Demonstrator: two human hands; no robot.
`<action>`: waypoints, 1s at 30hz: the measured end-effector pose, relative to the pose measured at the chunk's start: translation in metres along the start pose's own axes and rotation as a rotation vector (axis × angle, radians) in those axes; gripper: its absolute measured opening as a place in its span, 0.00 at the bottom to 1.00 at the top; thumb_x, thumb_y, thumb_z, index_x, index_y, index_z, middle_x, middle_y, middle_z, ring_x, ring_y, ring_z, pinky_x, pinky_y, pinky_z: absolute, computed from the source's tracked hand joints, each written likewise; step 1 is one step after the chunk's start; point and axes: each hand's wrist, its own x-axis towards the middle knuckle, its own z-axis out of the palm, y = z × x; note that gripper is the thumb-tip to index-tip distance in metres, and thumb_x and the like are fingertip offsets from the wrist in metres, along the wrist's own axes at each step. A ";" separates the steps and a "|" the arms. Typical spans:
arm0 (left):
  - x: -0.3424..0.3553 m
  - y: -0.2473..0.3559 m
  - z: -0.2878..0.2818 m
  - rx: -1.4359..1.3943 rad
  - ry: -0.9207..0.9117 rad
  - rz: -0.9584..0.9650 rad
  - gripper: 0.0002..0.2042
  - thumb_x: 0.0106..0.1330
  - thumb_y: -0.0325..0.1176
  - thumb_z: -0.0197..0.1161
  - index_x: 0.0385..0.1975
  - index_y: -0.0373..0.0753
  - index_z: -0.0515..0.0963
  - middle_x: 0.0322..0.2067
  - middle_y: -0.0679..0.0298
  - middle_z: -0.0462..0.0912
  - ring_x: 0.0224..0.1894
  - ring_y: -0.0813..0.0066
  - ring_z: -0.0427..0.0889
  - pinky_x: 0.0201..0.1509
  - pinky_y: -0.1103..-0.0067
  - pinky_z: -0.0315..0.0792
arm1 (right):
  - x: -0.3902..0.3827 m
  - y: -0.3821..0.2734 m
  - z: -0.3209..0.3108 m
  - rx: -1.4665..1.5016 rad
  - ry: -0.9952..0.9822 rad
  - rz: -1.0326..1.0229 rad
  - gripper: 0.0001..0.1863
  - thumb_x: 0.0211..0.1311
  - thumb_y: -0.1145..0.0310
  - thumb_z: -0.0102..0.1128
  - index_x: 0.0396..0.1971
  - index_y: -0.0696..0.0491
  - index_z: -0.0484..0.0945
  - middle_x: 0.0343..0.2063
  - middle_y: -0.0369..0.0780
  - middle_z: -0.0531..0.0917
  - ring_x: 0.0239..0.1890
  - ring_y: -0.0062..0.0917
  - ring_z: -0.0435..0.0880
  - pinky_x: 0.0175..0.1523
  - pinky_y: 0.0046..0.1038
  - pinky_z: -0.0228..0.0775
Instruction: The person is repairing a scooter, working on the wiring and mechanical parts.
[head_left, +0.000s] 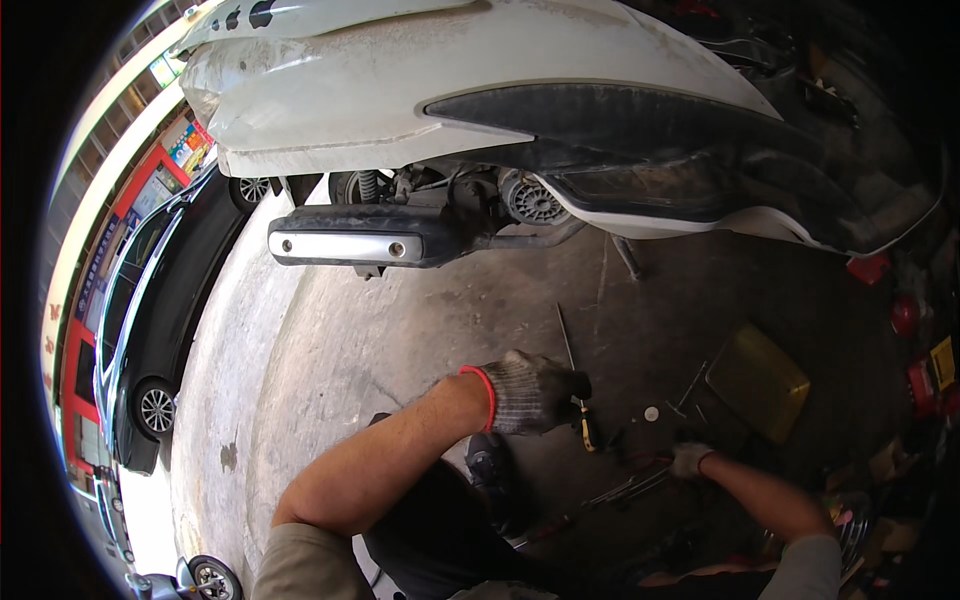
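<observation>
My left hand (535, 393), in a grey knit glove with a red cuff, is closed around a long screwdriver (587, 430). Its yellow and black handle shows below the fingers, and the thin shaft (567, 335) points up past the hand. Lower and to the right, my right hand (690, 460), gloved too, reaches down by several long metal tools (630, 488) on the floor. Its fingers are dark and partly hidden, so their grip is unclear. A small round pale disc (651, 413) and a T-shaped wrench (688, 392) lie between and above the hands.
A white and black scooter (330, 110) stands across the top, its silver-covered muffler (345, 245) toward me. At right lies a yellowish tray (760, 385), with red containers (905, 315) and clutter beyond. My dark shoe (490, 465) is below my left hand. A black car (165, 320) is parked at left.
</observation>
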 end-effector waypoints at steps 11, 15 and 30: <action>-0.002 0.007 -0.007 -0.040 -0.020 -0.028 0.17 0.67 0.41 0.57 0.54 0.44 0.75 0.48 0.57 0.81 0.46 0.59 0.82 0.53 0.68 0.75 | -0.001 0.000 0.000 -0.050 -0.106 -0.015 0.25 0.58 0.52 0.50 0.46 0.54 0.81 0.49 0.49 0.81 0.53 0.42 0.79 0.57 0.39 0.71; 0.000 0.000 0.001 -0.019 0.001 0.040 0.17 0.68 0.41 0.57 0.54 0.44 0.75 0.49 0.57 0.80 0.46 0.58 0.82 0.53 0.68 0.75 | -0.004 -0.006 -0.003 -0.023 -0.061 -0.034 0.24 0.58 0.52 0.50 0.44 0.54 0.82 0.48 0.49 0.82 0.52 0.42 0.80 0.56 0.39 0.71; 0.000 0.005 -0.003 -0.083 -0.014 0.001 0.16 0.66 0.43 0.59 0.51 0.45 0.76 0.42 0.59 0.83 0.42 0.61 0.83 0.47 0.70 0.76 | 0.026 0.002 0.002 -0.401 -0.127 -0.302 0.18 0.55 0.58 0.56 0.41 0.51 0.85 0.45 0.43 0.84 0.50 0.39 0.82 0.52 0.38 0.75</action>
